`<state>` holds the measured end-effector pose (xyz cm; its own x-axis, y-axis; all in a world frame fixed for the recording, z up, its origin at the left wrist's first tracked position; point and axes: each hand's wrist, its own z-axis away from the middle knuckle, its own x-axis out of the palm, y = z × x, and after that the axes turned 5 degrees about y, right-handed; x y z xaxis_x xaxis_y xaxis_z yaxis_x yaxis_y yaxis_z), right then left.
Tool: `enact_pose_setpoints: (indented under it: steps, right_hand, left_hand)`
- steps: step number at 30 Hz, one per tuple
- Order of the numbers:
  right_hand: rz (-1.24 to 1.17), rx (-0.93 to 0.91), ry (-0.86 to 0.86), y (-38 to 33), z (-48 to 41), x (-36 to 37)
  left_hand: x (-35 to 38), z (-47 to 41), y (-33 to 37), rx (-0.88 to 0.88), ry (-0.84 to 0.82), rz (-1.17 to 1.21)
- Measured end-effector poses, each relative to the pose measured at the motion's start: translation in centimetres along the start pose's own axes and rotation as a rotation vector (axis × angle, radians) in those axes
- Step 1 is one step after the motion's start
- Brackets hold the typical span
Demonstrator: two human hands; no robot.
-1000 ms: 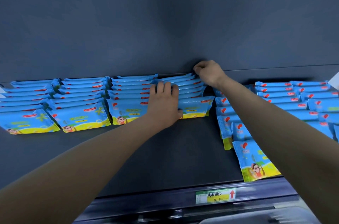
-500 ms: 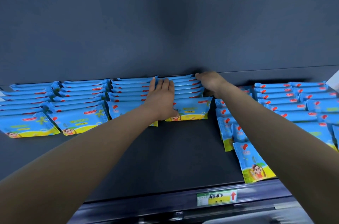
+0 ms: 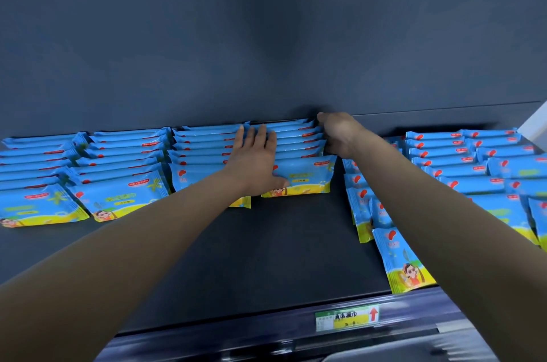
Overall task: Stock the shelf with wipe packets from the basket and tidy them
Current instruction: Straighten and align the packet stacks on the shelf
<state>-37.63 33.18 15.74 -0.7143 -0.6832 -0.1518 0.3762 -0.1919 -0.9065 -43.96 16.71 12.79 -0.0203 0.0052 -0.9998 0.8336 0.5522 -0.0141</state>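
Blue and yellow wipe packets lie in overlapping rows on a dark shelf [image 3: 266, 258]. My left hand [image 3: 254, 160] lies flat with fingers spread on the seam between the third row [image 3: 201, 154] and the fourth row [image 3: 299, 175]. My right hand [image 3: 337, 133] is at the back, pressed against the right ends of the fourth row's packets. Its fingers curl down out of sight. Neither hand lifts a packet.
Two tidy rows [image 3: 118, 172] sit at the left. To the right, a crooked row [image 3: 359, 204] ends in a packet [image 3: 402, 261] at the shelf's front edge, with further rows [image 3: 444, 154] beyond. A price label [image 3: 346, 317] is on the front rail. The back wall [image 3: 266, 35] is close.
My right hand dropped from the back wall to the fourth row's right side. My left hand slid farther back over the packets. The fourth row's front packet shifted back.
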Motion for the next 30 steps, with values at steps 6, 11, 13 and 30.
enact_pose_setpoints:
  steps: [6, 11, 13, 30]
  right_hand:
    - [0.004, -0.059, -0.001, 0.4, -0.7, -0.2]
    - [0.558, -0.237, -0.192, 0.3, -0.1, -0.9]
    - [0.893, -0.280, -0.281, 0.0, 0.6, -0.7]
    - [1.683, -0.600, 0.011, 3.0, 3.6, 2.0]
  left_hand:
    - [-1.1, 0.4, -1.5, 0.023, -0.046, 0.069]
    - [-2.0, 2.3, -4.6, 0.024, -0.091, -0.032]
    - [-1.7, 2.9, -5.6, 0.004, -0.116, -0.091]
    - [-0.1, 4.2, -6.3, -0.077, -0.007, -0.033]
